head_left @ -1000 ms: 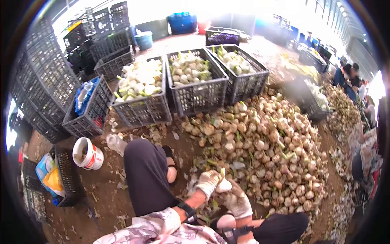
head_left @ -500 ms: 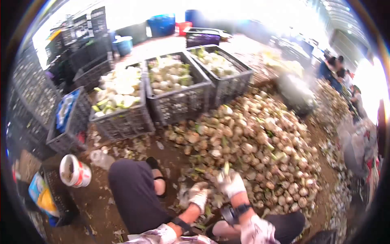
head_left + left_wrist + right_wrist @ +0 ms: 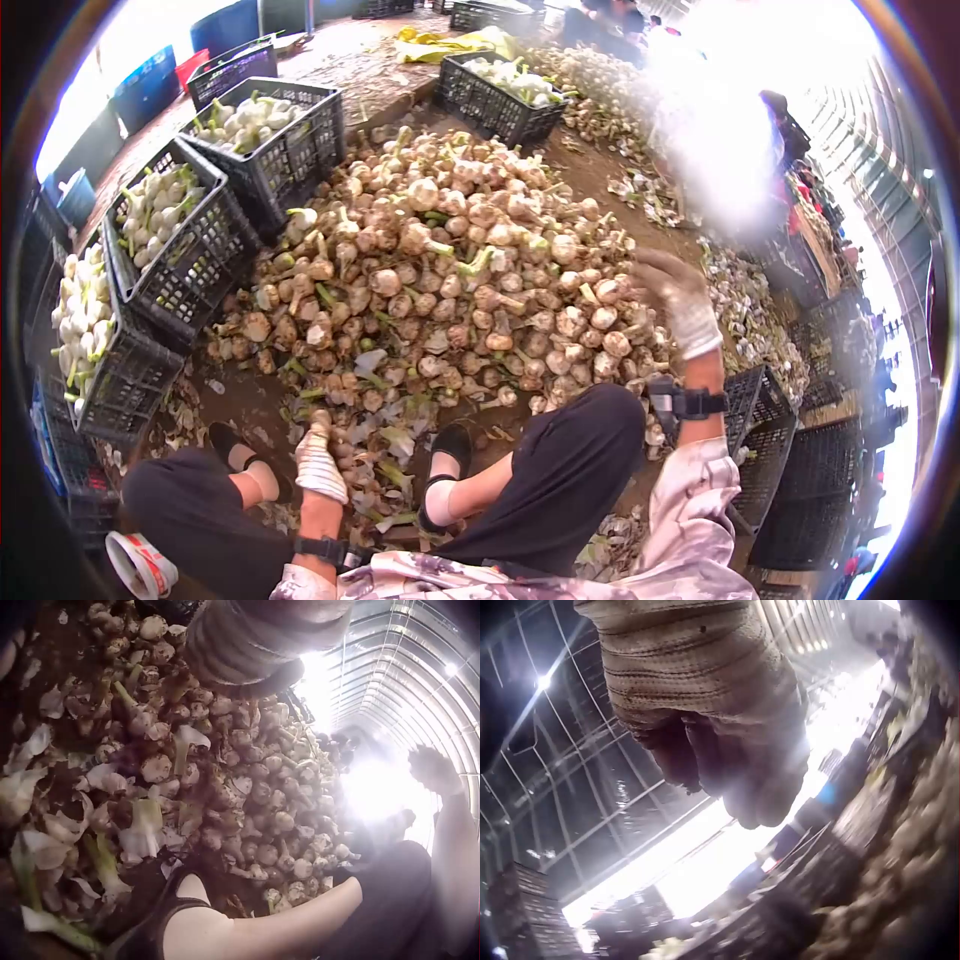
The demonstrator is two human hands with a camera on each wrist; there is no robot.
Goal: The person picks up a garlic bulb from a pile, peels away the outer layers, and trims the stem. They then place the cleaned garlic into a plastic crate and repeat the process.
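A heap of unpeeled garlic bulbs (image 3: 450, 270), some with green stems, spreads in front of the person's feet. My gloved right hand (image 3: 680, 300) is raised at the heap's right edge. In the right wrist view the bare fingertips of this right hand (image 3: 727, 765) hang loosely from the cut-off glove, with nothing in them. My gloved left hand (image 3: 320, 465) is low, beside papery peelings and stem scraps (image 3: 395, 450) near the feet. Only the glove's back shows in the left wrist view; its fingers are hidden, so I cannot tell whether they hold something.
Black crates of white garlic stand at the left, one with its near wall (image 3: 190, 290) beside the heap. Another crate (image 3: 490, 110) sits behind the heap. More black crates (image 3: 810, 490) stand at the right. A white bucket (image 3: 140, 565) is by the left knee.
The head view has swung right. The white garlic bulb with a green stem, earlier in the right hand, is no longer there. The right hand has moved out rightward, away from the left hand.
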